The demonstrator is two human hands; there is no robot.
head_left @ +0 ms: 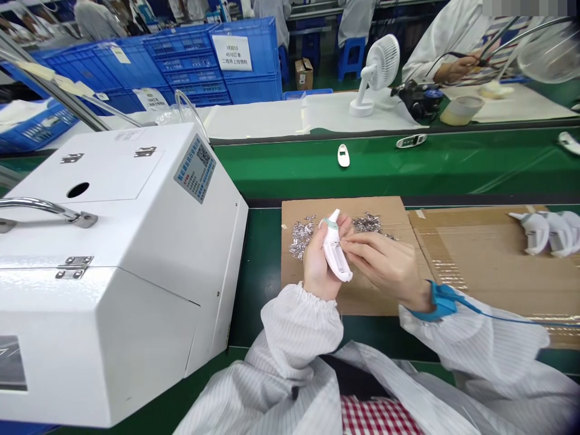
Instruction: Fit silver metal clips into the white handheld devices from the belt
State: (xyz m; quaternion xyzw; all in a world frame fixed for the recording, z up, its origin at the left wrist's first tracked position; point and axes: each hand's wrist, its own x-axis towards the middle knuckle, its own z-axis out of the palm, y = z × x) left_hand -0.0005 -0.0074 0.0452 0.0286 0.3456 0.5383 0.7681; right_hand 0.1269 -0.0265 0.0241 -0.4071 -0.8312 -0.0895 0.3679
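My left hand (pixel 319 266) is wrapped round a white ear-thermometer-shaped device (pixel 336 254), its narrow tip up and an open compartment facing me. The fingertips of my right hand (pixel 385 260) are pinched together at the device's right side; whatever they hold is too small to make out. A blue wrist strap (pixel 437 300) with a cord circles my right wrist. Behind my hands, small metal parts lie in a left pile (pixel 299 237) and a right pile (pixel 368 223) on a cardboard sheet (pixel 296 275).
A large white machine (pixel 158 260) stands at the left. Several white housings (pixel 537 232) lie on the right cardboard (pixel 489 266). Beyond, a green conveyor (pixel 281 169) carries a small white part (pixel 343 156). A white fan (pixel 380 63), blue crates (pixel 247 60) and a co-worker's hand (pixel 455 69) are farther back.
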